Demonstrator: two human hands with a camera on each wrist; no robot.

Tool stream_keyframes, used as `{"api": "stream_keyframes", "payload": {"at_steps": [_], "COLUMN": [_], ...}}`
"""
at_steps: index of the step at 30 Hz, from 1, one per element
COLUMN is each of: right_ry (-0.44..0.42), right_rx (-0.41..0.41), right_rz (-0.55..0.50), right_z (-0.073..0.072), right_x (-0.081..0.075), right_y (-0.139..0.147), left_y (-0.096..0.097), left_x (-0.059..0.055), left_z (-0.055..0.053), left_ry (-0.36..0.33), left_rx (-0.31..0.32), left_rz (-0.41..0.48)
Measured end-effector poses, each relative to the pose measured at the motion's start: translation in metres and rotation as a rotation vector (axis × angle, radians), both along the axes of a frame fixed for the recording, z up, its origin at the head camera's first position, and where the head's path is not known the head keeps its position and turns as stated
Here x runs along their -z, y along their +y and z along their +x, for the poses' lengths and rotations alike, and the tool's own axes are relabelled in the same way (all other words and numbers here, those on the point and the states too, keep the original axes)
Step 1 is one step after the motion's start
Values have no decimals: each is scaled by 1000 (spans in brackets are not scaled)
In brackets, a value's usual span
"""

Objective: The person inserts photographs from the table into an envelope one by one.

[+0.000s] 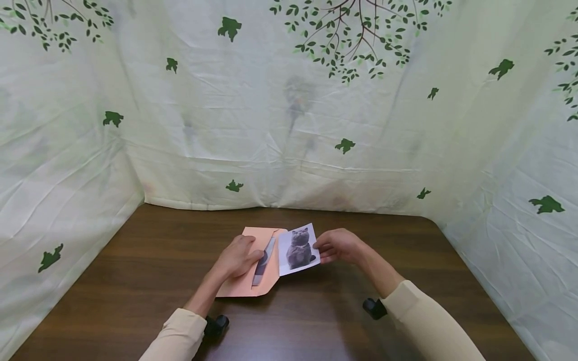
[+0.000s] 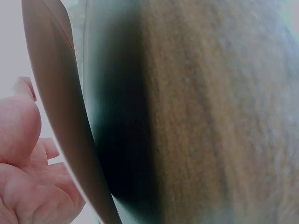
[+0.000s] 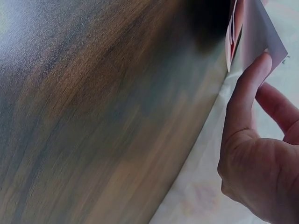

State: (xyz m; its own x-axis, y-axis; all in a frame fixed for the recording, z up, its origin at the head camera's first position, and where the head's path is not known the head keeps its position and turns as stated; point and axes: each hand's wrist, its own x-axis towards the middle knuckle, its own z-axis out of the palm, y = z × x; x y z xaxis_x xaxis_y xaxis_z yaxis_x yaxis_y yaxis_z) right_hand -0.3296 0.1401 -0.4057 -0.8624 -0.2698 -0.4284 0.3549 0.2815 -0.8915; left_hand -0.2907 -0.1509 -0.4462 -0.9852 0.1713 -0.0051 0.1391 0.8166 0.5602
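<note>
A pink envelope (image 1: 273, 273) is held by my left hand (image 1: 237, 258), with the thumb lying over its front. Through its opening shows a strip of a grey picture (image 1: 259, 273). To the envelope's right, a photo card (image 1: 299, 249) of a grey cat stands tilted, its left edge at the envelope. My right hand (image 1: 339, 245) pinches the card's right edge between thumb and fingers. In the left wrist view, the envelope (image 2: 65, 107) appears edge-on beside the fingers. The right wrist view has the card's pale back (image 3: 257, 32) at the fingertips.
A dark brown wooden table (image 1: 135, 281) lies under both hands. White cloth (image 1: 203, 125) printed with green leaves and branches hangs around its back and sides. A small black device (image 1: 217, 326) is at the left wrist, and another black device (image 1: 375, 308) at the right.
</note>
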Motion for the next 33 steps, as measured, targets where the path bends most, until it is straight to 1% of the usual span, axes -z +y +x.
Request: {"api": "stream_keyframes", "payload": {"at_steps": [5, 8, 13, 20, 26, 33], "right_ry": [-21, -19, -26, -46, -45, -43], "right_rx": [-21, -35, -50, -47, -29, -26], "right_rz": [21, 24, 3, -25, -11, -7], "right_z": [0, 0, 2, 4, 3, 6], "right_x": [1, 1, 3, 5, 4, 6], "right_y": [-6, -9, -14, -25, -38, -50], "left_y": [0, 0, 0, -1, -1, 0], "left_x": [0, 0, -1, 0, 0, 0], "left_z": [-1, -1, 1, 0, 0, 0], "left_ry": [14, 13, 10, 24, 36, 53], "left_rx": [11, 11, 8, 15, 16, 14], "left_rz": [-6, -8, -5, -5, -13, -12]}}
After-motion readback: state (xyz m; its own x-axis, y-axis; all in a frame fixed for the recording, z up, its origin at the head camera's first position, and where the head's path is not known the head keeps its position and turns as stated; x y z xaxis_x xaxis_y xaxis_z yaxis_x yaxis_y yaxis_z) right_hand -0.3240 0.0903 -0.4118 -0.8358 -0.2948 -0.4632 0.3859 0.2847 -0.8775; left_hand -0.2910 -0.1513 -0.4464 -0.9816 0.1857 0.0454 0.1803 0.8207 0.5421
